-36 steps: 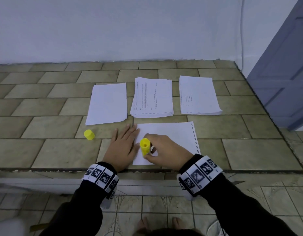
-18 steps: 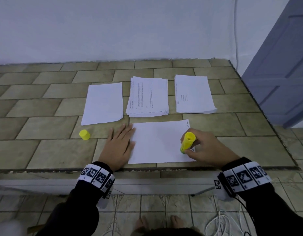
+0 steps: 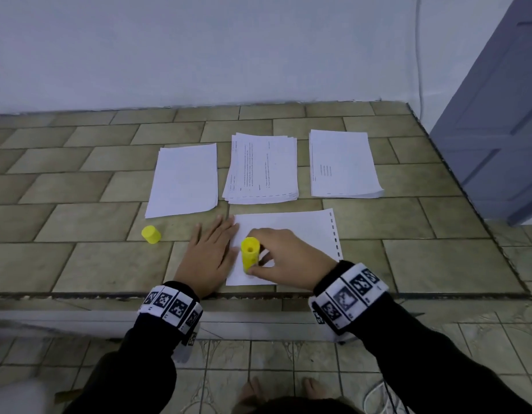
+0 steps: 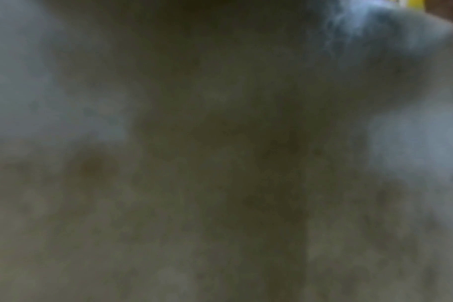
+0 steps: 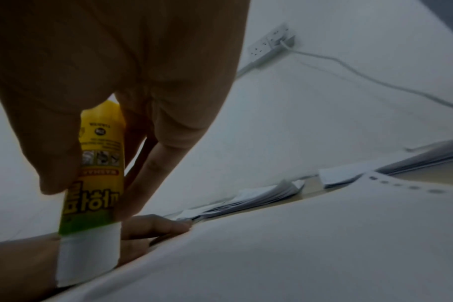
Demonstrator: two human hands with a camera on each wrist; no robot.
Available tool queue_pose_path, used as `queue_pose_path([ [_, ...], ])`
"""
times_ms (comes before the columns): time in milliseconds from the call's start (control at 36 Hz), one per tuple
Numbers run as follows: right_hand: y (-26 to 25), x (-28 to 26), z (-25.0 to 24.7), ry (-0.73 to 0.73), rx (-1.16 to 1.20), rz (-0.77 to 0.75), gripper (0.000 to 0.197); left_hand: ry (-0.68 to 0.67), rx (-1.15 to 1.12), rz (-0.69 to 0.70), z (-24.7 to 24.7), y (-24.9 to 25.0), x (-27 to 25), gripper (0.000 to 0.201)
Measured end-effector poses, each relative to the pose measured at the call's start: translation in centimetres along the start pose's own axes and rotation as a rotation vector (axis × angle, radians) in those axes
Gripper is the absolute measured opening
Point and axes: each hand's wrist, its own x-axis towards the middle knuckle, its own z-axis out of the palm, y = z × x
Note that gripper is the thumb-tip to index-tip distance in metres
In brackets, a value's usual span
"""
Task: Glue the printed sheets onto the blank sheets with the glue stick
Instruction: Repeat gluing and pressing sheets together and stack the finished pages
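A white sheet with a punched strip along its right edge lies at the counter's front edge. My right hand grips the yellow glue stick, tip down on the sheet's left part. In the right wrist view the glue stick presses its white glue end onto the sheet. My left hand lies flat, fingers straight, touching the sheet's left edge. The yellow cap stands to the left. Behind are a blank pile and two printed piles.
The tiled counter ends in a front edge just under my wrists, and its right edge runs beside a grey door. A white wall closes the back. A power strip with a cable hangs on the wall. The left wrist view is a blur.
My right hand has swept the glue stick from the sheet's right edge back to its left part. The left hand has stayed flat at the sheet's left edge.
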Motion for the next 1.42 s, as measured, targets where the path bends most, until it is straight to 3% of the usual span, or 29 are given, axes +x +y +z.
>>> queue_pose_path([
  [361,-0.5,2.6,1.0,-0.066,-0.066,-0.036,0.020,0.008,-0.003,0.017,0.1,-0.2,0.0,0.071],
  [694,1.7,7.2,-2.8,0.007,-0.081,0.187,0.019,0.033,-0.004,0.007,0.1,-0.1,0.0,0.067],
  [861,1.7,7.9,-3.1,0.053,-0.123,0.207,0.024,0.011,0.001,-0.011,0.0,-0.1,0.0,0.068],
  [1167,2.8,2.2,-3.8,0.079,0.061,0.196,0.014,0.030,-0.028,-0.012,0.0,0.0,-0.1,0.067],
  [1417,2.3,-3.0,-3.1,0.047,0.088,0.099,0.011,-0.046,0.049,-0.034,-0.5,0.3,0.1,0.102],
])
